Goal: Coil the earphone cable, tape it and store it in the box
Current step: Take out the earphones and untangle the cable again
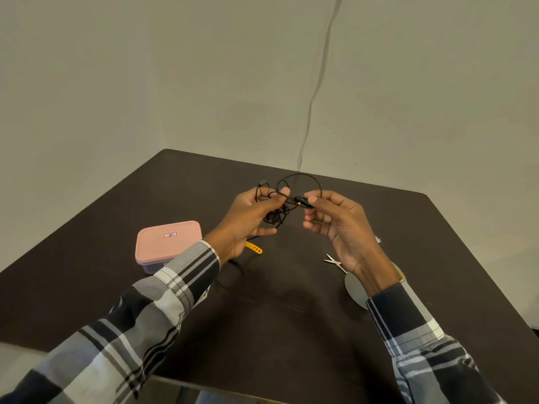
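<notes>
The cable [280, 211] is held above the table [291, 330], bunched in the left hand [248, 220] and pinched at its remote by the right hand [338, 223]. Scissors [334, 261] lie at 4 o'clock, the lidded box [167, 243] at 8 o'clock. The far edge is met by walls [145, 83].

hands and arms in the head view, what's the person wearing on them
Both arms wear long plaid shirt sleeves in black, grey and white checks, ending at the wrists. The left hand and right hand are bare: no gloves, and no rings or watch visible.
</notes>
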`<state>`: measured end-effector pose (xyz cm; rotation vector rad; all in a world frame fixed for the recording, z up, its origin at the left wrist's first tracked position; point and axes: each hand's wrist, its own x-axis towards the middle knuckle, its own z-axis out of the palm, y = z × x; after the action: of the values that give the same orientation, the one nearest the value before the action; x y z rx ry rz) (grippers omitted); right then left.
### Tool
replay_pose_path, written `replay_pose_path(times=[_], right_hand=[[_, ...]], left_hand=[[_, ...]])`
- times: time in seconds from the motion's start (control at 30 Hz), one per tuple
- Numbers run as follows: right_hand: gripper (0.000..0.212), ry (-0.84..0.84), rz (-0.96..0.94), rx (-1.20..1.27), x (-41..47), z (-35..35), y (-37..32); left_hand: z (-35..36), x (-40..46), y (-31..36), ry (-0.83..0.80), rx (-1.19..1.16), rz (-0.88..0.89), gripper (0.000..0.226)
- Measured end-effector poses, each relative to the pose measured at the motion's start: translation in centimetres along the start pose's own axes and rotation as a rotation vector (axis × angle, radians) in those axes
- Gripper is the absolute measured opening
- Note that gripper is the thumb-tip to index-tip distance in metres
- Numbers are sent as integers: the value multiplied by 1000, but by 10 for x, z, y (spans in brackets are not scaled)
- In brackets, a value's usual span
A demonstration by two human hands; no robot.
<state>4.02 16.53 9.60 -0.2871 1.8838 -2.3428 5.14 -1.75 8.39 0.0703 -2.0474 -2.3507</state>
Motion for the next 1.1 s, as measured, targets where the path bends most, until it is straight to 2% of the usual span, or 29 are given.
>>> replay_pose_path(times=[0.07, 0.17, 0.27, 0.33, 0.4, 0.47, 0.57, 0.7, 0.83, 0.97, 1.1], right_hand=[[10, -12, -5, 22, 1, -1, 0], [13, -26, -1, 52, 2, 0, 1], [17, -23, 8, 75, 3, 1, 0], [16, -21, 7, 62, 6, 1, 0], [14, -15, 1, 22, 7, 2, 0], [12, -20, 1, -15, 7, 4, 1], [13, -52, 19, -23, 5, 7, 1], [17, -55, 20, -29, 4, 7, 2], [20, -80, 34, -16, 5, 6, 0], [24, -71, 33, -62, 6, 6, -4], [27, 17, 40, 63, 10, -2, -10]], left_hand=[[0, 1, 0, 24, 6, -44, 47], [2, 3, -3, 203, 99, -24, 70], [2, 5, -5, 387, 304, 104, 71], [1, 7, -1, 442, 382, 182, 57], [-1, 7, 5, 390, 337, 262, 41], [1, 5, 9, 285, 239, 291, 39], [8, -1, 16, 165, 181, 244, 22], [9, -2, 17, 19, 219, 210, 9], [10, -3, 15, -120, 265, 154, 19], [8, 0, 12, -102, 278, 140, 29], [-4, 4, 9, -96, 298, 120, 23]])
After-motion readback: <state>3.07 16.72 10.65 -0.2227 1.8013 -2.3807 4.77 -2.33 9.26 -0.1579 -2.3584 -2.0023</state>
